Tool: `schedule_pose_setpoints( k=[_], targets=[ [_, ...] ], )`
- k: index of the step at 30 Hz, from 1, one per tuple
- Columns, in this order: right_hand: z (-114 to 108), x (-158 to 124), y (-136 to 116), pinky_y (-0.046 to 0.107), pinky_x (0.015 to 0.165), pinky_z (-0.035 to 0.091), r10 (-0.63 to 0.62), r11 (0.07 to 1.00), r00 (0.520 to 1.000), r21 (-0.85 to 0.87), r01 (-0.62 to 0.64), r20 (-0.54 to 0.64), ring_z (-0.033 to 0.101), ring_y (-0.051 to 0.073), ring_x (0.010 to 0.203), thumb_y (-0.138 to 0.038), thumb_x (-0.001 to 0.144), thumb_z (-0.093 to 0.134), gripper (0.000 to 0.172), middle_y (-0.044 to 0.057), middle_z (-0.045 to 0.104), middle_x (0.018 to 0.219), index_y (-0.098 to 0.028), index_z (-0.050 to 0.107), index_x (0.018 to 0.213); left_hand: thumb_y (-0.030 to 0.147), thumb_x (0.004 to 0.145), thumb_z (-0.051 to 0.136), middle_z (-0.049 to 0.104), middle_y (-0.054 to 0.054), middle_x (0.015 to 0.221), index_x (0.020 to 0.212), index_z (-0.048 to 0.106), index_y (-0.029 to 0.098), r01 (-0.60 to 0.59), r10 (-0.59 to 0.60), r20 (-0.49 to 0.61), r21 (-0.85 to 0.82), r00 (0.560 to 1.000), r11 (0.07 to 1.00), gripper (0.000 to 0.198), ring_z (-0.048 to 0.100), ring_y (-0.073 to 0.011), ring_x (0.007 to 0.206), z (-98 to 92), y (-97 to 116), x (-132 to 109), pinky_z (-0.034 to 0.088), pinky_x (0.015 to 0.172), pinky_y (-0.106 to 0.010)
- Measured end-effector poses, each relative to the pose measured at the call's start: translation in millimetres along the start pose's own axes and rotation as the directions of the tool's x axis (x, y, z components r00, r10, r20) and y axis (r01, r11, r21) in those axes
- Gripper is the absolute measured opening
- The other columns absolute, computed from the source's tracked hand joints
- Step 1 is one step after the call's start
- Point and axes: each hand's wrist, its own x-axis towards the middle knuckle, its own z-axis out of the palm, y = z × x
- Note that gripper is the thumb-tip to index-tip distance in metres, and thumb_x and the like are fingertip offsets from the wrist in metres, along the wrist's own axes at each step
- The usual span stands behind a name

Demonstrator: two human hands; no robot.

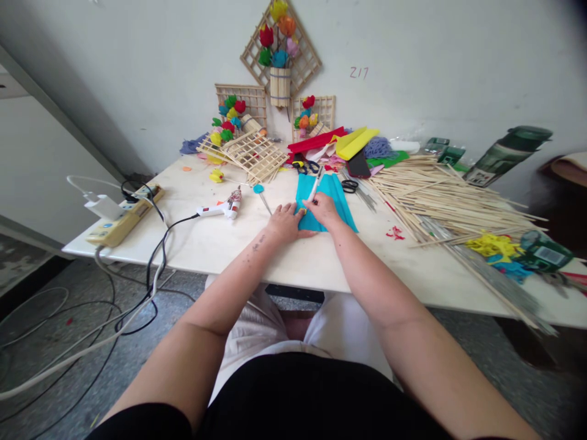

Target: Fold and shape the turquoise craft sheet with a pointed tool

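Note:
A sheet of blue crepe paper (338, 200) lies on the white table in front of me. My left hand (285, 221) rests flat at its left edge, fingers stretched out, with a small yellow piece (302, 211) by the fingertips. Closed around a white pen (316, 184), my right hand (324, 211) is over the paper, the pen's lower tip hidden by the fingers. Left of the hands lies a blue round piece (258, 189) on a thin wire stem. Black scissors (350, 186) are just right of the paper.
A white glue gun (222, 209) with a black cord lies left, near a power strip (126, 217). Thin wooden sticks (440, 189) cover the right side. Behind are a wooden lattice (254, 154), yellow crepe paper (356, 142) and a phone (358, 165). A green bottle (509, 156) stands far right.

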Motion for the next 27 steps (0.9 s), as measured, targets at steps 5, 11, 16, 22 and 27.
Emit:
schedule_pose_setpoints(
  k=[5, 11, 16, 22, 27],
  targets=[
    [-0.5, -1.1, 0.5, 0.023, 0.065, 0.04, -0.006, 1.0, 1.0, 0.02, 0.006, -0.01, 0.053, 0.012, 0.07, -0.032, 0.076, 0.058, 0.018, 0.003, 0.063, 0.078, -0.016, 0.064, 0.072, 0.069, 0.08, 0.034, 0.03, -0.017, 0.145, 0.139, 0.034, 0.015, -0.005, 0.005, -0.001, -0.001, 1.0, 1.0, 0.08, 0.028, -0.0299, 0.133, 0.0, -0.3, 0.1, 0.019, 0.109, -0.044],
    [-2.1, -3.0, -1.2, 0.023, 0.065, 0.04, -0.007, 1.0, 1.0, 0.03, 0.006, 0.007, 0.053, 0.013, 0.07, -0.032, 0.076, 0.059, 0.018, 0.004, 0.063, 0.079, -0.015, 0.065, 0.072, 0.069, 0.079, 0.034, 0.031, -0.017, 0.145, 0.139, 0.033, 0.014, -0.013, 0.013, -0.004, -0.001, 1.0, 1.0, 0.081, 0.028, -0.0309, 0.133, 0.1, -0.7, 0.5, 0.019, 0.108, -0.045],
    [-3.9, -4.3, -1.7, 0.023, 0.063, 0.04, 0.004, 0.996, 0.999, 0.092, -0.007, 0.032, 0.053, 0.012, 0.068, -0.031, 0.075, 0.06, 0.018, 0.003, 0.063, 0.078, -0.014, 0.065, 0.071, 0.069, 0.08, 0.033, 0.031, -0.016, 0.145, 0.14, 0.032, 0.016, -0.002, 0.002, -0.007, -0.001, 1.0, 1.0, 0.08, 0.027, -0.0296, 0.133, 0.0, -0.4, -0.2, 0.018, 0.109, -0.045],
    [-8.0, -5.9, -2.2, 0.022, 0.059, 0.04, 0.026, 0.982, 0.999, 0.185, -0.032, 0.03, 0.055, 0.012, 0.066, -0.036, 0.076, 0.057, 0.023, 0.002, 0.065, 0.071, -0.014, 0.066, 0.076, 0.067, 0.081, 0.033, 0.032, -0.014, 0.145, 0.139, 0.035, 0.018, 0.006, -0.006, -0.015, -0.018, 1.0, 1.0, 0.075, 0.027, -0.0291, 0.133, -0.5, -0.5, -1.4, 0.015, 0.11, -0.049],
    [-9.6, -7.6, 0.0, 0.023, 0.058, 0.04, 0.008, 0.989, 0.997, 0.146, -0.018, 0.071, 0.056, 0.014, 0.065, -0.037, 0.076, 0.056, 0.026, 0.003, 0.066, 0.069, -0.014, 0.068, 0.077, 0.059, 0.088, 0.023, 0.032, -0.01, 0.146, 0.137, 0.036, 0.024, 0.026, -0.026, -0.01, -0.044, 1.0, 0.999, 0.062, 0.027, -0.0268, 0.134, -1.1, -1.7, 0.0, 0.012, 0.108, -0.057]
  ],
)
